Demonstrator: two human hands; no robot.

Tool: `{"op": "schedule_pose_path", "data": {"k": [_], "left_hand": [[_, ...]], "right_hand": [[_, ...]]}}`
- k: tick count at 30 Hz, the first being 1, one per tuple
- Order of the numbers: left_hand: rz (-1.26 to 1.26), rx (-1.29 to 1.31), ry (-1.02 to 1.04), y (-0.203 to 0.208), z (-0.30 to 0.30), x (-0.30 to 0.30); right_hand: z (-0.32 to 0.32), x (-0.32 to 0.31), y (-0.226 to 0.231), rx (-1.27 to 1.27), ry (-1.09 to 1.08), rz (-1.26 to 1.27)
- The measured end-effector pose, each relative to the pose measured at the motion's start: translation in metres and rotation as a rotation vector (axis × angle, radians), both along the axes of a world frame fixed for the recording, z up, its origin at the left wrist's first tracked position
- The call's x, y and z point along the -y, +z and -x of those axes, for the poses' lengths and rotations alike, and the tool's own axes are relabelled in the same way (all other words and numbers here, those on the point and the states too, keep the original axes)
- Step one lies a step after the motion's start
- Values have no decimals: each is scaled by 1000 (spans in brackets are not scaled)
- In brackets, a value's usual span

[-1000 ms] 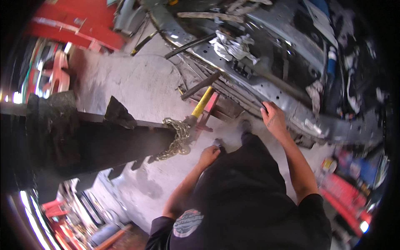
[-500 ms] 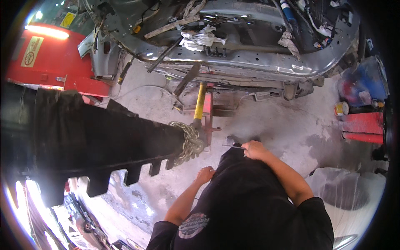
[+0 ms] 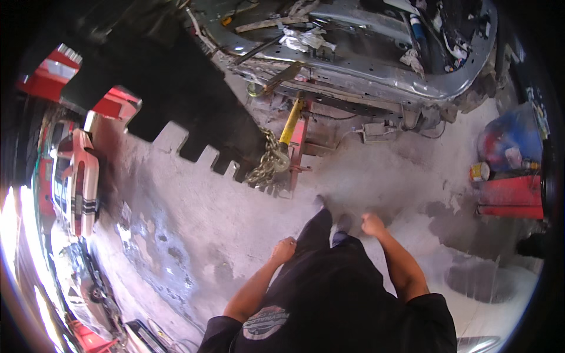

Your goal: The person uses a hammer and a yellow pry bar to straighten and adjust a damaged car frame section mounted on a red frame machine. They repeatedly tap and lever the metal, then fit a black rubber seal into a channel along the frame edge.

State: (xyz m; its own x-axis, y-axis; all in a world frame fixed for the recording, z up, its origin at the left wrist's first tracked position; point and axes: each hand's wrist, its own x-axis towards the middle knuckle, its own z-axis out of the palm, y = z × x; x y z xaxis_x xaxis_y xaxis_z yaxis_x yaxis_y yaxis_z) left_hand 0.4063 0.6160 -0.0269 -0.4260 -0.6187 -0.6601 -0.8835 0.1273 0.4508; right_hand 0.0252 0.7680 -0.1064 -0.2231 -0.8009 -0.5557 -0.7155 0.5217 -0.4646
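My left hand point(image 3: 285, 249) hangs beside my dark trouser leg with its fingers curled in. Whatever it may hold is hidden. To the right, my right hand point(image 3: 372, 225) is closed and hangs over the floor beside my right shoe point(image 3: 344, 222). No object shows clearly in it from here. Ahead of my feet, a metal chain point(image 3: 268, 162) wraps the end of a black notched beam point(image 3: 188, 97). A yellow bar point(image 3: 291, 122) stands against the chain, apart from both hands.
A bare grey car body point(image 3: 365, 70) fills the far side, with a crumpled white cloth point(image 3: 306, 39) on it. At the right stand a blue bin point(image 3: 512, 138), a small can point(image 3: 479, 172) and a red metal piece point(image 3: 511, 197). A pale car point(image 3: 81, 182) is far left.
My view has turned left, and the black beam now slants across the upper left. My feet show further forward. The thin rod seen at my right hand before is no longer visible.
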Motion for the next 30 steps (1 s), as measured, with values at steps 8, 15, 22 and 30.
{"op": "schedule_pose_path", "data": {"k": [8,15,22,30], "left_hand": [[46,-67,-39,36,-71,-14],[-108,-70,-32,31,-178,-10],[-69,-185,-81,41,-341,41],[-80,-21,-44,-26,-398,106]], "right_hand": [[-97,-37,-4,111,35,-79],[-209,89,43,289,223,-222],[-361,200,36,176,484,45],[-492,282,96,82,702,78]]}}
